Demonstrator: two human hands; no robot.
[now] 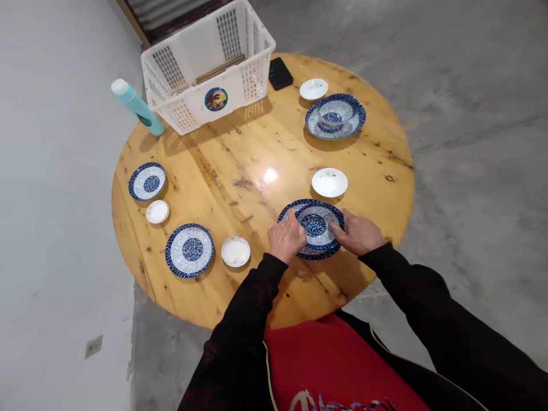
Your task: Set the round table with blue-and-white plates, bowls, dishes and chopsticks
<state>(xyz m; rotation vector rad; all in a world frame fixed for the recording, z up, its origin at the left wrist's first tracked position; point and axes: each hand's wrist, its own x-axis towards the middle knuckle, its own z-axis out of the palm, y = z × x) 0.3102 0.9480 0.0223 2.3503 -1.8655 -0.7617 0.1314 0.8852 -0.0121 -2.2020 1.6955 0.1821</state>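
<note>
Two blue-and-white plates overlap near the table's front edge. The upper plate (pixel 314 225) lies over the lower plate (pixel 319 254), shifted a little to the right of it. My left hand (pixel 286 236) is closed at the upper plate's left side, with part of the lower plate under its fingers. On the right rim my right hand (pixel 362 233) grips the upper plate, thumb on top and the other fingers mostly hidden. Just beyond the plates sits a small white dish (pixel 329 182).
On the round wooden table (pixel 240 205) stand a white plastic basket (pixel 171 103) holding chopsticks, a teal bottle (pixel 141 108) and a black phone (pixel 280 73). Blue-and-white plates (pixel 192 250) with white dishes (pixel 236 252) lie left; a clear bowl (pixel 336 114) rests on a plate at back right.
</note>
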